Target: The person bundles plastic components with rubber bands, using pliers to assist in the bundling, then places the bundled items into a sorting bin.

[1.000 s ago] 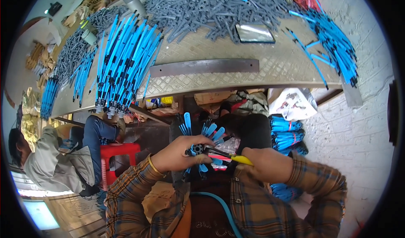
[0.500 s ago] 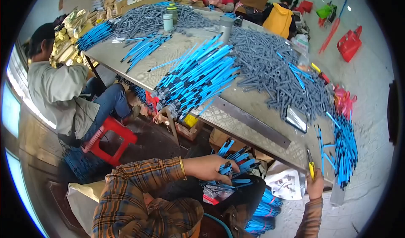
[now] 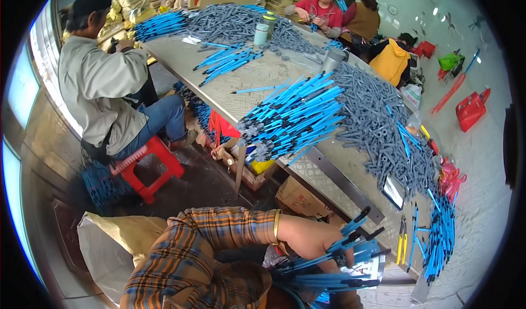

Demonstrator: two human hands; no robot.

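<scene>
My left hand (image 3: pixel 315 240) is closed around a bundle of blue rods with black ends (image 3: pixel 350 251), held low in front of me beside the table's near edge. The rods fan out to the right and are partly blurred. My right hand (image 3: pixel 346 299) is at the lower edge of the picture, below the rods. Its fingers are hidden behind them. A pair of pliers with yellow handles (image 3: pixel 402 242) lies on the table corner, apart from both hands.
The table (image 3: pixel 219 98) bears a large stack of blue rods (image 3: pixel 296 117), a heap of grey plastic pieces (image 3: pixel 372 117), a phone (image 3: pixel 393 193) and a grey cup (image 3: pixel 334 60). A co-worker (image 3: pixel 98 78) sits at left on a red stool (image 3: pixel 148 169). An open sack (image 3: pixel 104 248) stands at my left.
My right hand has let go of the pliers, which now lie on the table, and has moved down toward the rods. My left hand has shifted right with the bundle. The view has turned.
</scene>
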